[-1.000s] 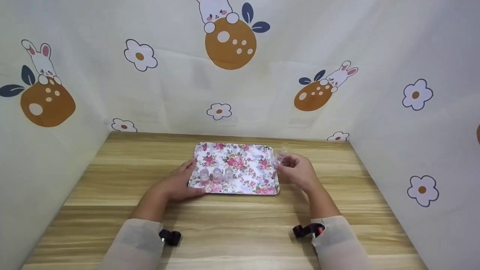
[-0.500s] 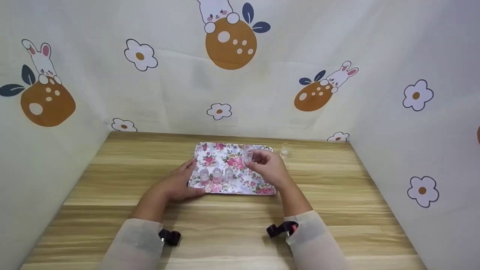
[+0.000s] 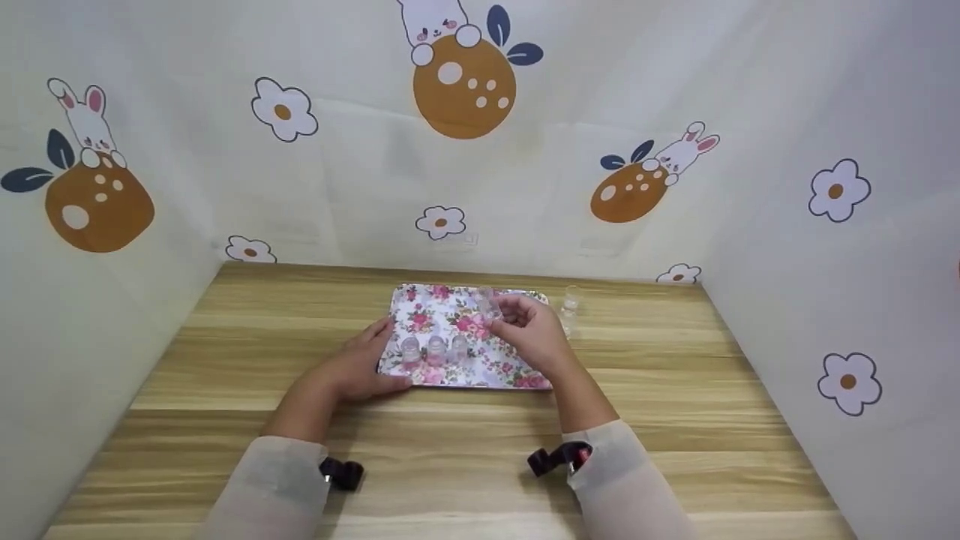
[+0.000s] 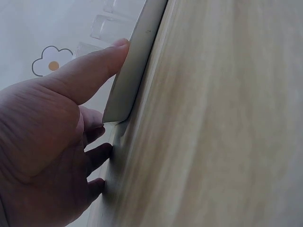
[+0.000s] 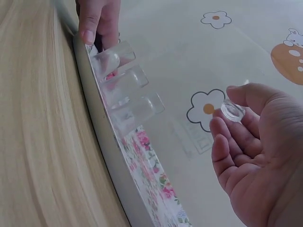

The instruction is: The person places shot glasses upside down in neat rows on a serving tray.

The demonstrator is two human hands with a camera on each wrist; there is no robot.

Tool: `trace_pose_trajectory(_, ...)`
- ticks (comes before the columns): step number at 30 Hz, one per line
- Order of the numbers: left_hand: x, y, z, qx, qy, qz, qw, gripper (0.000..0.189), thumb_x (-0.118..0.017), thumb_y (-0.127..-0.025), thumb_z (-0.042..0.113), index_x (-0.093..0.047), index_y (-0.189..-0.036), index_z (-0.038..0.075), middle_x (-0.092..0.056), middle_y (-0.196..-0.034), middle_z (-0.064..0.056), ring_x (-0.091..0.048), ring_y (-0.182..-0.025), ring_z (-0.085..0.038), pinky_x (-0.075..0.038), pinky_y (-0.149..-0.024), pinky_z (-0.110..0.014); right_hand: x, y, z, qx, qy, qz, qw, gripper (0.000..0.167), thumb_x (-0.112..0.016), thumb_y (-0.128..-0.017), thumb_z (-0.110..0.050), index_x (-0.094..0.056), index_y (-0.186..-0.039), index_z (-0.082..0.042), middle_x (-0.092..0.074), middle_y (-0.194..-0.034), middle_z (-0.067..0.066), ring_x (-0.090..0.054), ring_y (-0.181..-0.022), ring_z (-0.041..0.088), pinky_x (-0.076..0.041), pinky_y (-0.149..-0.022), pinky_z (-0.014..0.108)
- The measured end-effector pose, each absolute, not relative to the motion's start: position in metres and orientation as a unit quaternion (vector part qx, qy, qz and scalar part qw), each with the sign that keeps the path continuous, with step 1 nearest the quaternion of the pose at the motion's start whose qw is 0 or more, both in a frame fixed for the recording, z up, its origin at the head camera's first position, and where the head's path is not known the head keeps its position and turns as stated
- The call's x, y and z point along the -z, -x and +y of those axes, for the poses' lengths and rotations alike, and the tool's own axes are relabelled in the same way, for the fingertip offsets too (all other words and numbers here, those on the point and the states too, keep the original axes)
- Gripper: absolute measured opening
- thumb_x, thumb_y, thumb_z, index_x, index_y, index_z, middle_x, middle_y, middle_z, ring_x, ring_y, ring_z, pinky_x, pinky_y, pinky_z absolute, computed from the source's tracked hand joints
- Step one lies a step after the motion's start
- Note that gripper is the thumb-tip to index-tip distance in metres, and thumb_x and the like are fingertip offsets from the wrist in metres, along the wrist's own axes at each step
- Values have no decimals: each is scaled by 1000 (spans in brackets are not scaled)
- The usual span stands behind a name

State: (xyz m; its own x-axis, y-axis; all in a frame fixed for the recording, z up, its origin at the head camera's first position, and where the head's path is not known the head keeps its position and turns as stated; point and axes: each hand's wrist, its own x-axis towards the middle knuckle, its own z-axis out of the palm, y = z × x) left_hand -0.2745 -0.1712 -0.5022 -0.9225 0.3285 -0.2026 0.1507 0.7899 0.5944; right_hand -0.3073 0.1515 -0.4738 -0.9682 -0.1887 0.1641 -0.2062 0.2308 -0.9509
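A flowered tray (image 3: 420,300) lies on the wooden table. My left hand (image 3: 364,364) holds its front left corner, thumb (image 4: 102,66) on the front rim and fingers along the left side. Three small clear shot glasses stand in a row near the tray's front left: the left glass (image 3: 410,351), the middle glass (image 3: 436,349) and the right glass (image 3: 460,348). Over the tray's right half, my right hand (image 3: 531,334) pinches another clear shot glass (image 5: 232,111) between thumb and fingertips. In the head view this glass is faint, so its gap to the tray is unclear.
Beyond the tray's right edge, at least one more clear glass (image 3: 571,300) stands on the table (image 3: 675,375). A patterned cloth wall (image 3: 525,187) closes off the back and both sides. Both wrists carry black camera mounts.
From the right of the tray, my right hand has brought a shot glass leftward over the tray, then shifted slightly further left and back. The left hand and the row of glasses stay put.
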Motion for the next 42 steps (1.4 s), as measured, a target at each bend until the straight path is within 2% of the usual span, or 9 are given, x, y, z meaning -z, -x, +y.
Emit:
trace_pose_trajectory(5,501,273,-172,-291,-128,936,150,118,-78,-91,61,-11,-173,8,-3,-183,-12,-8,-166,-49,-15,-134,-68,478,309,153,-599,-127,-789,40,29,-85,-93,-19,-79,-119,-8,-73,-98,2,-67,-90,13,-58,-78,21)
trace_pose_trajectory(12,499,272,-171,-287,-141,938,134,117,-78,-93,57,-12,-171,2,-7,-182,-17,-14,-165,-50,-19,-135,-65,481,310,156,-585,-152,-795,49,35,-85,-93,-19,-78,-126,-8,-73,-117,10,-67,-101,14,-59,-86,19)
trace_pose_trajectory(18,500,273,-171,-289,-132,938,140,117,-78,-92,58,-12,-172,4,-5,-183,-15,-12,-165,-51,-17,-134,-68,485,312,156,-567,-147,-810,27,36,-86,-90,-13,-78,-125,-7,-77,-118,11,-69,-100,15,-59,-82,21)
trace_pose_trajectory(25,501,274,-172,-293,-130,936,146,118,-78,-91,60,-11,-172,6,-5,-183,-14,-11,-166,-51,-16,-134,-68,494,311,154,-526,-166,-833,-46,37,-84,-91,-14,-77,-126,-4,-78,-120,10,-74,-105,20,-63,-87,27)
trace_pose_trajectory(29,500,273,-171,-292,-129,936,146,118,-78,-91,61,-11,-173,7,-5,-183,-12,-11,-166,-50,-16,-134,-67,499,310,154,-505,-171,-843,-75,35,-83,-90,-12,-78,-124,-6,-78,-115,9,-72,-103,18,-63,-89,27)
trace_pose_trajectory(34,500,273,-171,-288,-130,938,143,118,-78,-91,60,-12,-172,6,-5,-183,-11,-11,-166,-50,-16,-134,-68,502,310,153,-503,-174,-843,-83,34,-84,-88,-11,-78,-121,-8,-78,-112,10,-72,-101,17,-64,-91,30)
trace_pose_trajectory(38,499,272,-171,-288,-130,938,143,118,-78,-91,59,-11,-173,7,-5,-183,-13,-12,-165,-51,-16,-133,-70,499,311,156,-509,-171,-840,-78,41,-84,-91,-19,-74,-129,-7,-77,-120,11,-72,-108,20,-63,-97,33)
trace_pose_trajectory(42,500,273,-171,-290,-131,938,140,117,-79,-91,57,-11,-173,7,-5,-183,-14,-12,-164,-53,-14,-132,-73,493,313,165,-534,-159,-829,-50,43,-80,-96,-23,-72,-134,-4,-75,-130,17,-72,-117,27,-61,-103,40)
